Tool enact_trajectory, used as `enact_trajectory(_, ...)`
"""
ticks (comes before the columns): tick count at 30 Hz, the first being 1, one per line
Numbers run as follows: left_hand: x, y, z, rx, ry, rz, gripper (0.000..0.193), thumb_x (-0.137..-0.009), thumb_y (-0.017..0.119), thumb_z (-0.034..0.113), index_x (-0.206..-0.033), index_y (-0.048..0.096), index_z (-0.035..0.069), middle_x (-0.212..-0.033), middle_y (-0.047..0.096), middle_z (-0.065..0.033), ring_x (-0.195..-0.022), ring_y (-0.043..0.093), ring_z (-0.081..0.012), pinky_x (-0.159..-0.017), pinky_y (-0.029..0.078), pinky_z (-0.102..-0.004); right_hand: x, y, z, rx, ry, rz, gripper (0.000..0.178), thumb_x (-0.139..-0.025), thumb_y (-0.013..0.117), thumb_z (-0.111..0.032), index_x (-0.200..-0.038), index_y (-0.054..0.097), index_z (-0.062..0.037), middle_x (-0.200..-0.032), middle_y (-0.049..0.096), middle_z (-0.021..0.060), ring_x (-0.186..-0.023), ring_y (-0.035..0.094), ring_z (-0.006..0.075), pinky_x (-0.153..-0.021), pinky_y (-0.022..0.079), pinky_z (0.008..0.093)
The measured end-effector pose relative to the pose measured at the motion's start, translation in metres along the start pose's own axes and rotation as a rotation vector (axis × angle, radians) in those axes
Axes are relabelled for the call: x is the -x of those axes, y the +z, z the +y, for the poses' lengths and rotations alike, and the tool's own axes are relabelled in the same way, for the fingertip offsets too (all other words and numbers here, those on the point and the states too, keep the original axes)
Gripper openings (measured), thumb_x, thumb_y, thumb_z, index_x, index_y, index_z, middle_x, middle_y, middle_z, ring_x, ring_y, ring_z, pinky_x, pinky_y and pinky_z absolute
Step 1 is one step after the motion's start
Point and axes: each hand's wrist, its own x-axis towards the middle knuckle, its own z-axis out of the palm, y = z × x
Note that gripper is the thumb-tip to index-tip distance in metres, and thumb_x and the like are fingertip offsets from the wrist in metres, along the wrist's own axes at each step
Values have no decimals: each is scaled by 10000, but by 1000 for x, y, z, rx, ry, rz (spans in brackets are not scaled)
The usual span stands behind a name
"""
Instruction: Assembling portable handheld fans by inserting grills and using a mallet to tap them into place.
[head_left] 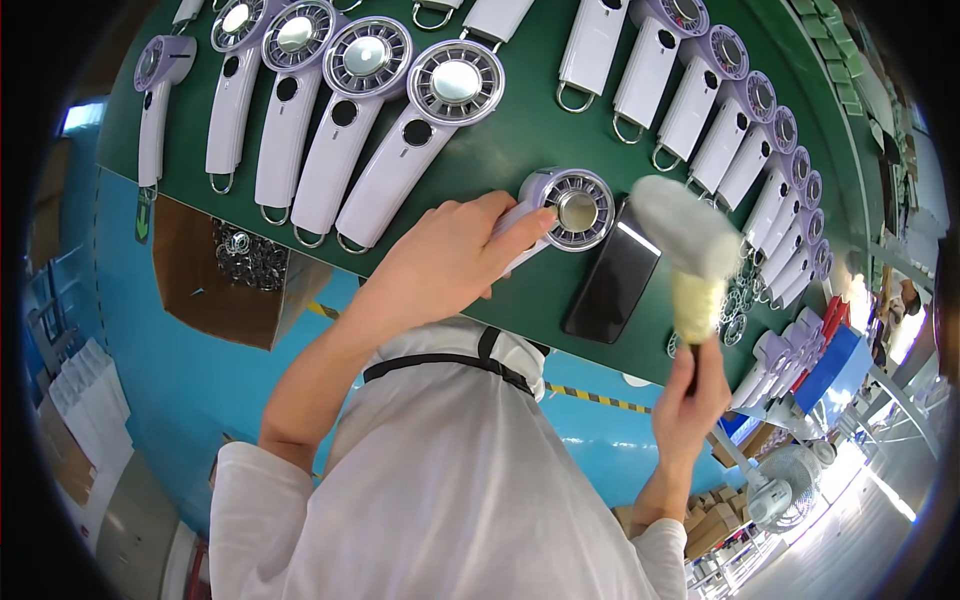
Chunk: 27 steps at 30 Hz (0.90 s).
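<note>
My left hand (445,255) is closed round the white handle of a small lilac handheld fan (580,210) on the green table, its thumb lying by the round head. The fan's silver-centred face points up; most of its handle is hidden under my fingers. In my right hand (693,395) I grip a mallet (690,235) by its dark handle. Its pale, rounded head and yellowish neck are slightly blurred, and it is raised to the right of the fan, apart from it. Between the two lies a black smartphone (613,275), flat on the table.
Rows of handheld fans (455,85) lie at the left and far right of the green table (520,110). Metal rings (738,300) are heaped near the mallet. Below the table's left edge stands a cardboard box (205,285) with more rings. A blue bin (835,365) is at the right.
</note>
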Motion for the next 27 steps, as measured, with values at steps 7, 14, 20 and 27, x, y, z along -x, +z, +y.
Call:
enact_trajectory(7, -1, -1, 1, 9, -9, -4, 508, -995, 515, 457, -915, 604, -37, -726, 632, -100, -553, 599, -160, -528, 481, -294, 7, 9, 0, -24, 62, 36, 329, -971, 559, -45, -1287, 573, 45, -919, 676, 154, -671, 570, 175, -640, 474, 280)
enact_trajectory(14, -1, 0, 0, 16, -5, 5, 508, -995, 517, 453, -902, 603, -39, -711, 624, -102, -550, 595, -160, -524, 479, -293, 9, 6, -10, 24, 48, -12, 354, -939, 577, -10, -1291, 577, 21, -899, 666, 178, -658, 630, 261, -602, 500, 335)
enact_trajectory(20, -1, 1, -3, 38, 30, 18, 586, -968, 513, 517, -869, 601, -54, -702, 638, -133, -548, 631, -226, -521, 481, -347, 19, 4, -12, 35, 61, -50, 356, -936, 564, -13, -1288, 569, 42, -937, 676, 190, -664, 632, 279, -594, 499, 331)
enact_trajectory(27, -2, 1, -3, 38, 6, 23, 591, -969, 509, 517, -879, 604, -59, -697, 635, -133, -555, 636, -234, -534, 484, -354, 31, -3, -19, 19, 57, -27, 358, -919, 569, -2, -1274, 575, 46, -887, 666, 174, -613, 625, 255, -536, 480, 320)
